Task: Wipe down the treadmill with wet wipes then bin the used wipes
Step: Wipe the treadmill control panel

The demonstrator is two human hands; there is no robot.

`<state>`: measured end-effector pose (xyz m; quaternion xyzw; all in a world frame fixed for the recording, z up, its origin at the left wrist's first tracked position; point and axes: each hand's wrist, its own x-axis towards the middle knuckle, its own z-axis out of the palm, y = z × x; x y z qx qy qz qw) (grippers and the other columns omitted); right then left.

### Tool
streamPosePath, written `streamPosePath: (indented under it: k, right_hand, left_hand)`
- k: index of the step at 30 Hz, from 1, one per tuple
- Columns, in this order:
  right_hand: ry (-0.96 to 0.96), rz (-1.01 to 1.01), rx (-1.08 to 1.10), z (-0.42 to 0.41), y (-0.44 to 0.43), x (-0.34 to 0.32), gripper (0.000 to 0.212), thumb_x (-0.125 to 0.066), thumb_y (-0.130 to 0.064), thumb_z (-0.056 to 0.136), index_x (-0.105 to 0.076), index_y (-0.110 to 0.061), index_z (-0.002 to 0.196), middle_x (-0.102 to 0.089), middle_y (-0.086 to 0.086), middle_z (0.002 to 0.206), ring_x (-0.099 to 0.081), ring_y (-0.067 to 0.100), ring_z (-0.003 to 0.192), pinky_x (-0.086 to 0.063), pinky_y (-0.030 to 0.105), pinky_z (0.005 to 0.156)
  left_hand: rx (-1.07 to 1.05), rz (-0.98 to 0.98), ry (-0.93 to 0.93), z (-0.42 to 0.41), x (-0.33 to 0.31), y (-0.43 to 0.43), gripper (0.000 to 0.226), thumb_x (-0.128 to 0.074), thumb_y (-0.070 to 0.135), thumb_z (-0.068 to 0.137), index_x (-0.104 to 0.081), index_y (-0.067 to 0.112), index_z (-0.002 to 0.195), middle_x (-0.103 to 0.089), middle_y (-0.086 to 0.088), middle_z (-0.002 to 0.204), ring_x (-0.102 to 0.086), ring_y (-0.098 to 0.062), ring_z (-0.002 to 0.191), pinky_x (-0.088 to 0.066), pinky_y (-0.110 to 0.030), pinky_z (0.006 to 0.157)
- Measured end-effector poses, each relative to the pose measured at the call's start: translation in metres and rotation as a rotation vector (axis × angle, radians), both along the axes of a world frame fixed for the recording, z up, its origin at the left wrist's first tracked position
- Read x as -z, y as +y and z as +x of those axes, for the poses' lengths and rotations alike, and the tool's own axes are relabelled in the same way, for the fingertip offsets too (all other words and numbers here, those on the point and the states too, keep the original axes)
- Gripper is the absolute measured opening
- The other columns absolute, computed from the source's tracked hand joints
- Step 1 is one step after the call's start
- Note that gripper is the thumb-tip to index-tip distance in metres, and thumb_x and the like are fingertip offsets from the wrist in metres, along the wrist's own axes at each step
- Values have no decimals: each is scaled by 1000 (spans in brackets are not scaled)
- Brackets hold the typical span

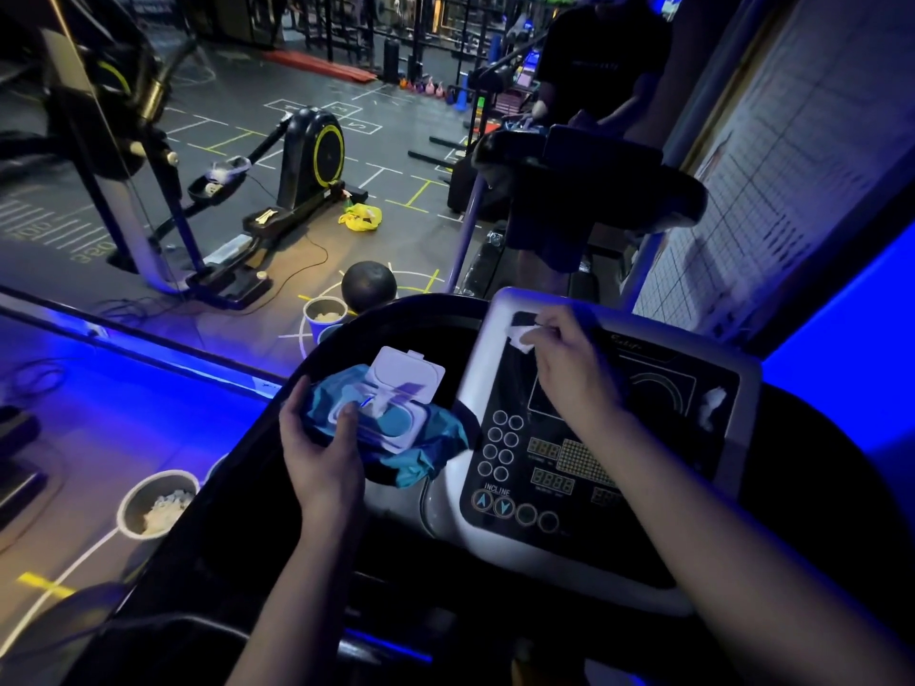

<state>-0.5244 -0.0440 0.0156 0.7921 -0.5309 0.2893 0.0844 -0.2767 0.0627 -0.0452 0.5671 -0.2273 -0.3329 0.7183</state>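
The treadmill console (pixel 584 467) is a black panel with round buttons and small displays in a silver frame. My right hand (pixel 569 358) pinches a white wet wipe (pixel 522 335) against the panel's upper left corner. My left hand (pixel 317 448) grips a blue pack of wet wipes (pixel 391 413) beside the console, thumb on its white dispenser, whose lid stands open. A crumpled white wipe (pixel 713 401) lies on the frame's right side. A round bin (pixel 158 505) with used white wipes stands on the floor at the lower left.
A second cup-like bin (pixel 324 314) with white wipes and a black ball (pixel 369 285) sit on the floor ahead. An elliptical machine (pixel 297 175) and a yellow bag (pixel 360 218) lie further out. A person (pixel 594 91) stands at another treadmill ahead on the right.
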Motion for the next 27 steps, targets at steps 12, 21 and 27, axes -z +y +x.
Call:
streamPosePath:
  k: [12,21,27]
  right_hand:
    - [148,-98,-195,-13,49,36,4,-74,-8,90,-71,-7,87,-64,4,100,-57,23,90,-54,36,80]
    - [-172,264,-189,-23,47,3,23,-77,1,81,-76,-10,100,-64,-5,98,-63,12,82,-45,10,76]
    - [-358,22,63,-19,31,-5,19,-77,-1,82,-76,-6,100,-66,6,101,-60,10,86,-40,4,76]
  left_hand:
    - [3,-8,21,4,3,0,52,-71,8,100,-53,20,147,-61,1,141,-61,-17,129,-49,-42,115]
    - [7,-33,13,3,4,-6,52,-72,7,98,-54,17,146,-61,-2,141,-61,-21,130,-48,-45,116]
    - [5,-60,46,-9,-4,-11,53,-71,5,98,-53,16,148,-62,-3,138,-63,-17,125,-51,-45,113]
